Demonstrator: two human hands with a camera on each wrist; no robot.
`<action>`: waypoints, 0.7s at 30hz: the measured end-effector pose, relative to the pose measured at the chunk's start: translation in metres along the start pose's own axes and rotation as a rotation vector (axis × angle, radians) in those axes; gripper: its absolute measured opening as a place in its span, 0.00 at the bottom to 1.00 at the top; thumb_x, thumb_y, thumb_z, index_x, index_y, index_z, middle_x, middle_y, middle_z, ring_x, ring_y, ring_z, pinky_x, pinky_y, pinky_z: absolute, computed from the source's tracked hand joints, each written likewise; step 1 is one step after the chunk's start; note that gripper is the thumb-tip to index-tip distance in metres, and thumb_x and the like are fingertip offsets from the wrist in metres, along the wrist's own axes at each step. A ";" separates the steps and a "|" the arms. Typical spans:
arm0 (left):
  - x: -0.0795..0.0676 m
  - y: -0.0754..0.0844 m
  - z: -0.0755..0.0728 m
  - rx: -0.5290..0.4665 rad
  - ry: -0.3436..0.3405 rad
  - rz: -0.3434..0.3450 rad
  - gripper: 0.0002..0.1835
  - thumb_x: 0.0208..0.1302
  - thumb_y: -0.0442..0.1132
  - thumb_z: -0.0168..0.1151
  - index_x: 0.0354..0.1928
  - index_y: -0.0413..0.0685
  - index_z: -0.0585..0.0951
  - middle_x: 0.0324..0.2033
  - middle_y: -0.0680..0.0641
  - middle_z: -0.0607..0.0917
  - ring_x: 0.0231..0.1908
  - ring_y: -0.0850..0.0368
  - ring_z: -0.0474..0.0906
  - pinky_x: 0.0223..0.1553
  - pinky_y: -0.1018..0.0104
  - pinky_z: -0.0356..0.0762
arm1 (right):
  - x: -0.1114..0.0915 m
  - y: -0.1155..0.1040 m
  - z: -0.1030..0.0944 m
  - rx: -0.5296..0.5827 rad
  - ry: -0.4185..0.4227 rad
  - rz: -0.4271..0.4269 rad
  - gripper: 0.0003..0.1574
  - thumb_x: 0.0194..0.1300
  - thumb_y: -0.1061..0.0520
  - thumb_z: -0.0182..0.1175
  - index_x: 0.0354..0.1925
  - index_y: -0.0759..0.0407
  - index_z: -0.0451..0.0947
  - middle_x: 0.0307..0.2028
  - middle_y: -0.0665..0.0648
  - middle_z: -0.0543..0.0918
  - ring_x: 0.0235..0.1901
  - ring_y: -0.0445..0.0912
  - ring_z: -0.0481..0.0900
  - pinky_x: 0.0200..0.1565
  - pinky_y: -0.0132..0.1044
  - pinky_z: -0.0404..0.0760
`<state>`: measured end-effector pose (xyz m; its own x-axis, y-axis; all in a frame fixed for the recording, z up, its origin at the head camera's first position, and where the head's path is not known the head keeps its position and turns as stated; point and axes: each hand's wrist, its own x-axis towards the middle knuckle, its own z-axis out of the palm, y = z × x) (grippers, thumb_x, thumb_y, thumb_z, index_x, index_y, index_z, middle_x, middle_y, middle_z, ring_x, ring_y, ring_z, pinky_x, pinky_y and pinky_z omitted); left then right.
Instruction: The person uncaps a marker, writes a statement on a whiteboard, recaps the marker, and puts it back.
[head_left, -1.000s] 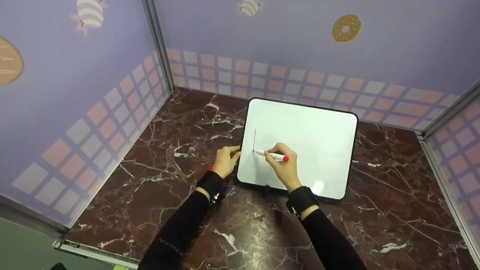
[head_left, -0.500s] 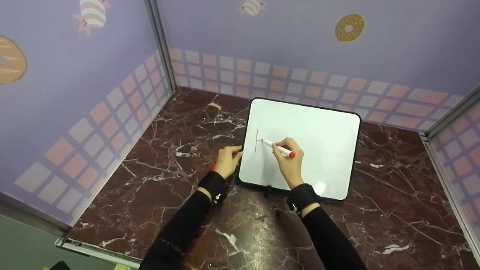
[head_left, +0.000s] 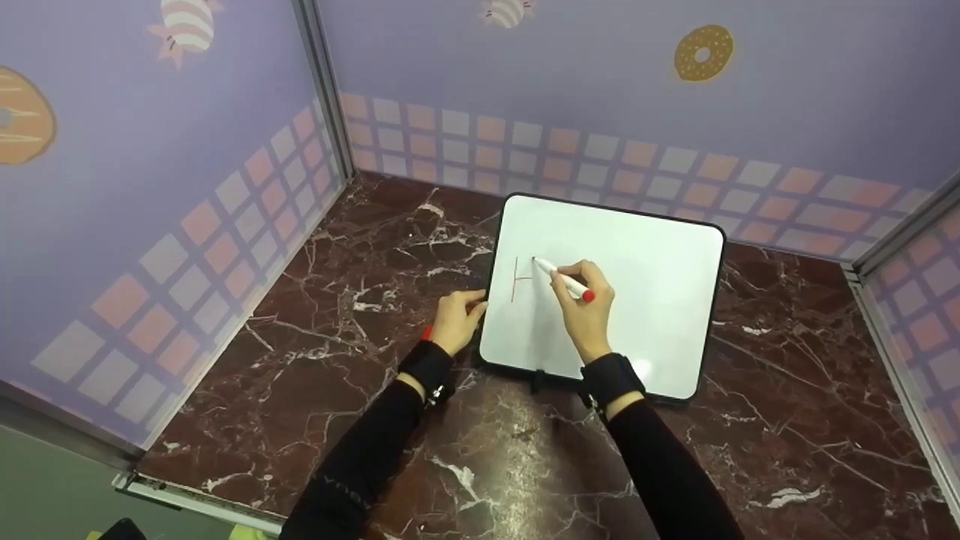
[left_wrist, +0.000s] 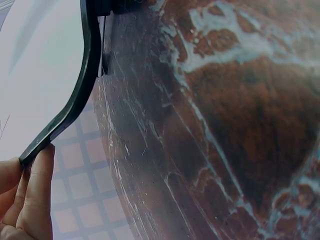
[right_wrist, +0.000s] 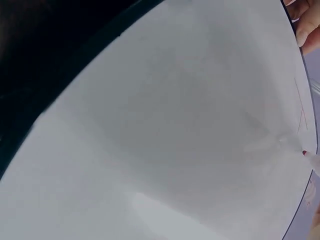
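A whiteboard with a black frame leans back on a small black stand in the head view. My left hand pinches its left edge; the left wrist view shows fingers on either side of the frame. With my right hand I hold a white marker with a red end, pointed at the board's upper left. Thin red strokes, one upright and one short crossbar, are drawn left of the marker tip. In the right wrist view the red tip is at or very near the surface; contact is unclear.
The board stands on a dark red marbled table. Purple panels with printed tiles and sweets enclose the back and sides. A red object, partly hidden, shows beside my left wrist.
After the upright stroke, a short horizontal red stroke has appeared to its right. The right hand has moved the marker up and right. My left hand keeps its hold on the board's edge.
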<state>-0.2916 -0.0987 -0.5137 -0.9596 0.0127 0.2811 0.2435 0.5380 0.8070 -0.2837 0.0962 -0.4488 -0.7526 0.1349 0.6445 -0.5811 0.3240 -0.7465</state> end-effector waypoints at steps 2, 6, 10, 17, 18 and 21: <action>0.000 0.000 0.000 0.003 0.001 -0.003 0.16 0.67 0.30 0.61 0.54 0.29 0.81 0.34 0.35 0.89 0.22 0.46 0.84 0.26 0.64 0.81 | 0.000 0.001 -0.001 -0.010 -0.004 -0.010 0.04 0.57 0.74 0.65 0.29 0.76 0.77 0.29 0.68 0.83 0.27 0.44 0.81 0.34 0.24 0.78; -0.001 -0.001 0.001 0.022 0.008 -0.009 0.16 0.67 0.31 0.61 0.53 0.30 0.82 0.34 0.36 0.89 0.23 0.47 0.84 0.27 0.65 0.81 | -0.004 0.002 -0.005 -0.021 -0.033 -0.014 0.05 0.55 0.75 0.65 0.26 0.75 0.77 0.27 0.68 0.83 0.25 0.41 0.79 0.30 0.27 0.77; -0.001 -0.001 0.001 0.042 0.011 -0.004 0.15 0.67 0.32 0.62 0.53 0.31 0.82 0.33 0.37 0.89 0.23 0.48 0.84 0.28 0.64 0.82 | -0.014 0.003 -0.012 -0.005 -0.091 0.029 0.06 0.53 0.76 0.63 0.23 0.74 0.76 0.26 0.68 0.83 0.23 0.38 0.79 0.25 0.24 0.77; 0.000 -0.002 0.003 0.028 0.014 -0.010 0.16 0.67 0.31 0.61 0.54 0.31 0.82 0.34 0.36 0.89 0.23 0.46 0.85 0.26 0.65 0.81 | -0.022 0.006 -0.021 0.024 -0.084 0.043 0.06 0.55 0.77 0.63 0.24 0.75 0.76 0.25 0.69 0.82 0.23 0.33 0.78 0.26 0.21 0.76; 0.000 -0.002 0.003 0.026 0.014 -0.010 0.16 0.67 0.31 0.61 0.53 0.31 0.82 0.34 0.36 0.89 0.22 0.46 0.85 0.26 0.65 0.81 | -0.022 0.006 -0.021 0.029 -0.069 0.040 0.06 0.55 0.76 0.63 0.24 0.75 0.76 0.25 0.69 0.82 0.23 0.33 0.78 0.27 0.21 0.76; 0.000 -0.002 0.003 0.031 0.012 -0.004 0.15 0.67 0.31 0.61 0.53 0.30 0.82 0.34 0.36 0.89 0.22 0.47 0.84 0.25 0.65 0.81 | -0.021 0.007 -0.023 0.031 -0.050 0.030 0.05 0.56 0.75 0.63 0.25 0.74 0.77 0.26 0.68 0.82 0.24 0.33 0.79 0.28 0.22 0.76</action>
<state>-0.2925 -0.0972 -0.5165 -0.9587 -0.0001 0.2843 0.2348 0.5637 0.7919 -0.2649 0.1166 -0.4633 -0.7843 0.0968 0.6128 -0.5665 0.2909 -0.7710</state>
